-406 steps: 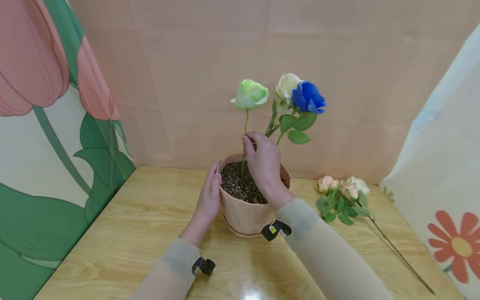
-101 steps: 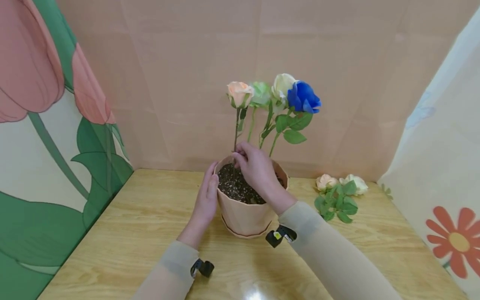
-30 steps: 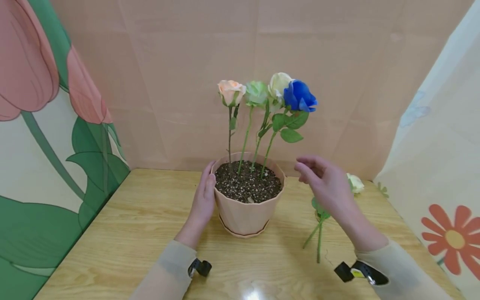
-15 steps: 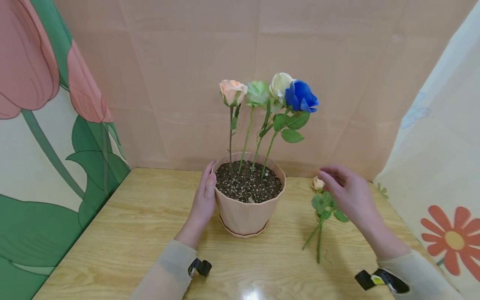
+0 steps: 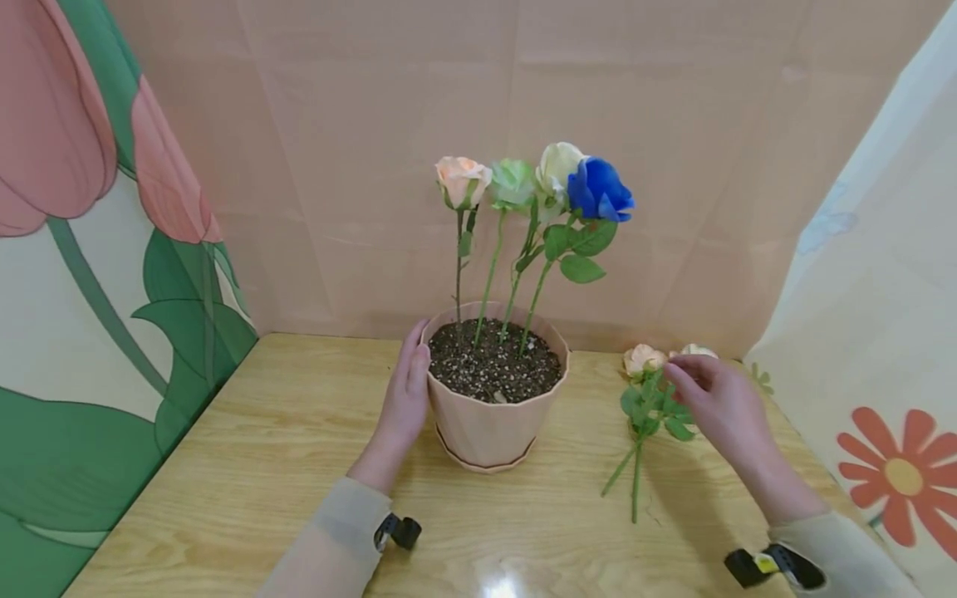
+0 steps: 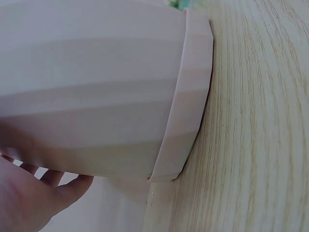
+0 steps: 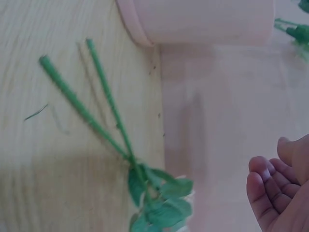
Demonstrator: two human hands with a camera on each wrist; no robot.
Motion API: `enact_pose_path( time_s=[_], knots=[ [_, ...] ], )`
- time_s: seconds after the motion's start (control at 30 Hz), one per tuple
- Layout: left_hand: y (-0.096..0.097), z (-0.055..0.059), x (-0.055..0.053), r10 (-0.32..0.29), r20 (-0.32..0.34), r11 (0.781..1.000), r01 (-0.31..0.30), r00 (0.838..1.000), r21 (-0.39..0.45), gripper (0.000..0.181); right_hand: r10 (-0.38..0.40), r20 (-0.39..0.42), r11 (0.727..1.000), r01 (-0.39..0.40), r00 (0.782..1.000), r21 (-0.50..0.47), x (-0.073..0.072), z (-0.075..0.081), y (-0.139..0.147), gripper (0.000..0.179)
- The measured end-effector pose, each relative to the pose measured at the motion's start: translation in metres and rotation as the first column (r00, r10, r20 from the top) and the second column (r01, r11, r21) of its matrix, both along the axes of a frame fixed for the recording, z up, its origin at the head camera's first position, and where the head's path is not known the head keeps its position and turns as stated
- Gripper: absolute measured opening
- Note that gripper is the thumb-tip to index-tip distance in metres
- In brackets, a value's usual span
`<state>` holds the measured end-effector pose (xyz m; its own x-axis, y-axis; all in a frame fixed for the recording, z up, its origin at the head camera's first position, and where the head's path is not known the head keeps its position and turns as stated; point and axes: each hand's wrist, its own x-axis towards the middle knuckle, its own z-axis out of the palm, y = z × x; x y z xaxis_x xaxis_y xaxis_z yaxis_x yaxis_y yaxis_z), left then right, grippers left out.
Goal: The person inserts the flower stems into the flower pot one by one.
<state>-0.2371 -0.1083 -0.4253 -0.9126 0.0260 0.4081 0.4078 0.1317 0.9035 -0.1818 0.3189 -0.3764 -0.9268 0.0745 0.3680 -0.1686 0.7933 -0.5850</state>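
A light pink flowerpot (image 5: 489, 432) filled with dark soil (image 5: 497, 374) stands on the table. My left hand (image 5: 404, 390) rests along its left side, thumb near the rim; in the left wrist view that hand (image 6: 29, 198) lies against the wall. Upright in the soil are a peach rose (image 5: 463, 181), a pale green rose (image 5: 512, 184), a white rose (image 5: 559, 170) and a blue rose (image 5: 601, 189). To the right, two cut roses lie crossed: a peach rose (image 5: 643, 359) and a white rose (image 5: 701, 350). Above their leaves hovers my right hand (image 5: 718, 403), fingers loosely bent, holding nothing.
The wooden table (image 5: 299, 465) backs onto a pink cloth (image 5: 374, 166). A tulip-printed sheet (image 5: 75, 332) hangs at the left and a flower-printed sheet (image 5: 882, 332) at the right. Both wrists wear small black cameras.
Earlier my right hand set the green rose, then the peach rose, into the soil. Within the last second it has moved right, from beside the pot to over the lying roses. My left hand stays put.
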Motion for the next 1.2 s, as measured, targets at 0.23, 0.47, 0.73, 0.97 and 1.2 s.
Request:
enact_pose_path(
  time_s=[0.23, 0.47, 0.73, 0.97, 1.2],
  knots=[
    [-0.001, -0.001, -0.001, -0.001, -0.011, 1.0, 0.001, 1.0, 0.01, 0.055, -0.004, 0.125, 1.0, 0.004, 0.992, 0.0, -0.005, -0.025, 0.013, 0.052],
    [-0.001, -0.001, 0.0, -0.015, -0.014, 1.0, 0.015, 1.0, 0.017, 0.056, -0.004, 0.187, 1.0, -0.001, 0.982, 0.026, -0.009, -0.051, 0.02, 0.051],
    [0.0, 0.001, 0.001, -0.018, -0.018, 1.0, 0.018, 1.0, 0.021, 0.056, 0.003, 0.262, 0.999, -0.015, 0.965, 0.042, -0.009, -0.071, 0.02, 0.049],
    [0.0, 0.002, 0.0, -0.018, -0.011, 1.0, 0.018, 1.0, 0.01, 0.056, -0.008, 0.29, 0.998, -0.012, 0.957, 0.068, -0.01, -0.077, 0.016, 0.049],
    [0.0, 0.001, 0.001, -0.019, -0.008, 1.0, 0.019, 1.0, 0.006, 0.056, -0.017, 0.336, 0.998, -0.005, 0.942, 0.064, -0.013, -0.081, 0.015, 0.052]
  ],
)
